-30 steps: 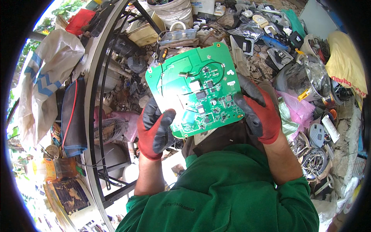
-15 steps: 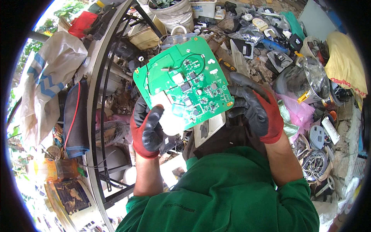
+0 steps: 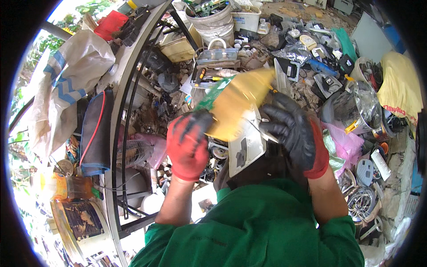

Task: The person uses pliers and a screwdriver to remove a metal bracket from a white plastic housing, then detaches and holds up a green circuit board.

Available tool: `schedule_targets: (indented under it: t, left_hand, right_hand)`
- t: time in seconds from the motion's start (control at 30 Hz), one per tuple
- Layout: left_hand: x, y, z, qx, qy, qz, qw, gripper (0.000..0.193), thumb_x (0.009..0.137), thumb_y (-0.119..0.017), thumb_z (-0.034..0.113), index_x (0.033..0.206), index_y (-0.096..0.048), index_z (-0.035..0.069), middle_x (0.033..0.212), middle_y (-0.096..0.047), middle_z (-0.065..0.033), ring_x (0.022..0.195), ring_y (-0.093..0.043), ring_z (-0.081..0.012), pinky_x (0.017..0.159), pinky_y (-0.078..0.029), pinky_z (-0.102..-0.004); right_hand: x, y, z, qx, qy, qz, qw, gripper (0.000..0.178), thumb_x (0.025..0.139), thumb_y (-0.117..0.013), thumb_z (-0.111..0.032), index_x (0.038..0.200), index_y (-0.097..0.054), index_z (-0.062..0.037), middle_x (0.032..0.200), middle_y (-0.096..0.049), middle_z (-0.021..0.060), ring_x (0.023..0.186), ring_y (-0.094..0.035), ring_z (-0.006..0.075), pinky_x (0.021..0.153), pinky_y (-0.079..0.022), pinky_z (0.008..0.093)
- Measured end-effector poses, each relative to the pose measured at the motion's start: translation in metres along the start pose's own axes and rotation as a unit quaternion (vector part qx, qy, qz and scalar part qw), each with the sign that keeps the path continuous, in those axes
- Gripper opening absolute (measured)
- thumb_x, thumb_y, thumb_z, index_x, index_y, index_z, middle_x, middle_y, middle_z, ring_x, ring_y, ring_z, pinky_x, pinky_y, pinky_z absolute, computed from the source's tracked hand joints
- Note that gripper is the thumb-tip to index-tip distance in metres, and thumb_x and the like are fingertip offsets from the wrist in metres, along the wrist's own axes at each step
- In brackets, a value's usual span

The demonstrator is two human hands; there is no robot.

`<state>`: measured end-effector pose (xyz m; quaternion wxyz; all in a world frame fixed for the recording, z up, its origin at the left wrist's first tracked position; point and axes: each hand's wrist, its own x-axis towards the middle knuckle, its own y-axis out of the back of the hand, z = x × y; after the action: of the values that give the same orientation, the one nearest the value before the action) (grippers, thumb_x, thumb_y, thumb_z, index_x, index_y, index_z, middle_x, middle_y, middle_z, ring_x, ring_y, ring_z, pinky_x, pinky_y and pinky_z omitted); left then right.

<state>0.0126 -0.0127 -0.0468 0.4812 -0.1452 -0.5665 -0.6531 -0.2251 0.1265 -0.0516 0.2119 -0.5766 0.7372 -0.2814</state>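
Observation:
A circuit board [image 3: 242, 100] is tilted in front of me, smeared by motion. Most of what shows is a gold-yellow face, with a green strip at its upper left. My left hand [image 3: 191, 142], in a red and black glove, pinches the board's lower left edge. Close to the board's right side is my right hand [image 3: 293, 133], gloved the same way, its fingers curved and apart with nothing seen between them. Below the board, a white plastic housing [image 3: 251, 155] with a dark patch inside rests at my lap, its upper part partly covered by the board.
A black metal frame [image 3: 116, 133] stands on the left. Ahead are a bucket of boards [image 3: 213, 29], a clear-lidded box [image 3: 218, 55] and a screwdriver [image 3: 200, 76]. To the right, a dark bin [image 3: 351, 104], a yellow sack [image 3: 398, 84] and coiled cables [image 3: 362, 202] sit amid scrap.
The board has turned from its green component side to its gold-yellow face. My left hand has moved right and rolled over with it. The right hand has come away from the board's edge.

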Motion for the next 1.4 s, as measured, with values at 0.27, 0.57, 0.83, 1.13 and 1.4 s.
schedule_targets:
  t: [0.27, 0.57, 0.83, 1.13, 1.4]
  left_hand:
    - [-0.017, -0.014, 0.009, 0.137, -0.151, 0.003, 0.979, 0.034, 0.069, -0.080, 0.018, 0.099, -0.075, 0.032, 0.113, -0.063, 0.0028, 0.111, -0.056, -0.0262, 0.101, -0.041, -0.0477]
    - [-0.017, -0.020, 0.016, 0.114, -0.170, 0.038, 0.978, 0.026, 0.070, -0.084, 0.019, 0.091, -0.074, 0.030, 0.111, -0.065, 0.0055, 0.113, -0.057, -0.0237, 0.107, -0.035, -0.0502]
    - [-0.027, -0.017, 0.010, 0.098, -0.105, -0.022, 0.989, 0.037, 0.070, -0.087, 0.019, 0.098, -0.063, 0.025, 0.118, -0.066, 0.0012, 0.118, -0.058, -0.0267, 0.111, -0.028, -0.0562]
    - [-0.021, -0.017, 0.013, 0.090, -0.118, 0.021, 0.989, 0.032, 0.065, -0.072, 0.006, 0.092, -0.077, 0.023, 0.108, -0.070, 0.0012, 0.103, -0.061, -0.0268, 0.099, -0.039, -0.0445]
    - [-0.017, -0.009, 0.017, 0.066, -0.111, 0.010, 0.992, 0.026, 0.065, -0.073, 0.007, 0.087, -0.077, 0.021, 0.107, -0.070, -0.0016, 0.104, -0.061, -0.0285, 0.093, -0.044, -0.0427]
  right_hand:
    - [-0.005, -0.009, 0.006, -0.066, 0.037, 0.015, 0.997, 0.073, 0.094, -0.065, -0.018, 0.154, -0.028, -0.0030, 0.145, -0.047, 0.0127, 0.121, -0.057, 0.0238, 0.096, -0.053, 0.0382]
    - [-0.001, -0.003, 0.014, -0.097, 0.035, 0.082, 0.991, 0.056, 0.093, -0.065, -0.011, 0.143, -0.043, 0.0042, 0.126, -0.062, 0.0120, 0.113, -0.060, 0.0171, 0.093, -0.049, 0.0305]
    - [-0.009, 0.001, 0.020, -0.085, 0.086, 0.106, 0.987, 0.053, 0.092, -0.063, -0.006, 0.141, -0.045, 0.0029, 0.122, -0.063, 0.0123, 0.106, -0.063, 0.0176, 0.092, -0.050, 0.0317]
    - [-0.012, 0.007, 0.022, -0.072, 0.051, 0.100, 0.991, 0.058, 0.091, -0.062, -0.007, 0.145, -0.041, 0.0016, 0.120, -0.063, 0.0122, 0.103, -0.063, 0.0169, 0.090, -0.051, 0.0330]
    - [-0.011, 0.008, 0.025, -0.022, 0.056, 0.084, 0.995, 0.059, 0.091, -0.062, -0.008, 0.146, -0.041, 0.0000, 0.120, -0.063, 0.0106, 0.101, -0.062, 0.0148, 0.087, -0.049, 0.0315]
